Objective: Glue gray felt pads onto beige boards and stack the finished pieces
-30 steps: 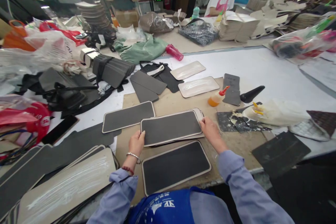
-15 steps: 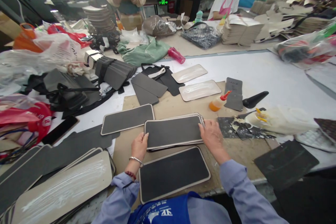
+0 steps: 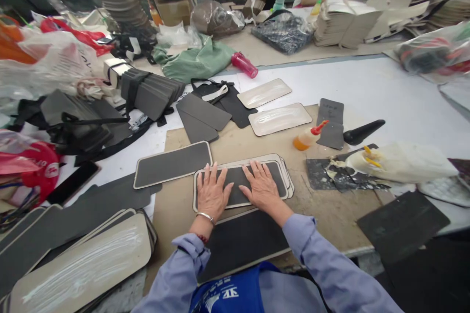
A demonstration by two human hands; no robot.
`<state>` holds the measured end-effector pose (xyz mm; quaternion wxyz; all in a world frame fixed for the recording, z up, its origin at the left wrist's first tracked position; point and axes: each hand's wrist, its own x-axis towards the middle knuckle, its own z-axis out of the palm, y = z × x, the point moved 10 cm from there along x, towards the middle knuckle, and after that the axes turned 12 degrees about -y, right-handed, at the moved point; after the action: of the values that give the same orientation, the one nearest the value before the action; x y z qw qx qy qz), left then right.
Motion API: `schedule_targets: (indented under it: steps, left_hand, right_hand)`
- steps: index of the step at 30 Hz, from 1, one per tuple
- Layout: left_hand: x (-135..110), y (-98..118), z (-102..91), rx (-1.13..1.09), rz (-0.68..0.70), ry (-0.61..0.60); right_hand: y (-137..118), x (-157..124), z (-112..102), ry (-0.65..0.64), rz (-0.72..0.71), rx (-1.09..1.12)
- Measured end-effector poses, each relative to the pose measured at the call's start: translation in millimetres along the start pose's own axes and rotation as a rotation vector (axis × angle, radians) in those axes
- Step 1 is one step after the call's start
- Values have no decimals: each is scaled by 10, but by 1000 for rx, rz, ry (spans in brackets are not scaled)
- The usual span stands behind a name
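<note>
Both palms lie flat on a dark grey rounded panel with a pale border [image 3: 235, 187], which tops a small, slightly fanned stack. My left hand [image 3: 213, 190] covers its left part, fingers spread. On its right part rests my right hand [image 3: 261, 187], fingers also spread. Nearer my body is a larger dark panel with a pale edge [image 3: 242, 244], partly under my forearms. Just left and behind the stack lies another grey panel [image 3: 172, 164]. Two pale panels with glossy smears [image 3: 281, 118] are farther back.
An orange-filled squeeze bottle [image 3: 304, 139] with a red tip stands beyond the stack. A whitish glue-stained container [image 3: 400, 161] lies to the right. Pale smeared panels [image 3: 84, 264] are piled at left, near a phone [image 3: 73, 183]. Two co-workers stand or sit across the table.
My hands have left the panel's two side edges and now lie flat on its top. The stack's edges appear more fanned at the right. My view has tilted down a little.
</note>
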<state>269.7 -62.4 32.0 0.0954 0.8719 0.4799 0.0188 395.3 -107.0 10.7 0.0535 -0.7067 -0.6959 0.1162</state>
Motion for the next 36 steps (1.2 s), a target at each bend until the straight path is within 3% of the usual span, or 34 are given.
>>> schedule_targets:
  steps: [6,10,12,15,17,21,24,27,31,33,36]
  left_hand:
    - [90,32,246,66,-8,-117]
    - [96,33,260,67,-12,-156]
    - [103,36,256,59,-19,-165]
    - [105,34,250,37,-24,-161]
    - [99,35,247,22,-21,-151]
    - [89,38,245,16,-17,-133]
    - [84,47,235,31,-14,-117]
    - [78,44,228,28,-18,-104]
    - [75,36,237,11,-15,-97]
    - [75,32,237,6,-12,-87]
    - [71,22,239,-3,-15,-78]
  right_hand:
    - [-37,-36,23,-2,-50,-10]
    - [181,-177,1,35,-41,-80]
    - [435,-325,-65,89,38,-128]
    - [904,-630,-254,187,284,-168]
    - [1053,-776,-320,167,379,-154]
    - [879,-801,-285,25,389,-129]
    - [737,-775,-284,20,455,-114]
    - [790,-783,-280,64,534,31]
    - [1101,-838,-203,137,686,482]
    - [1179,-834,-53,67,761,701]
    - [1088,-788,209,-130,771,931]
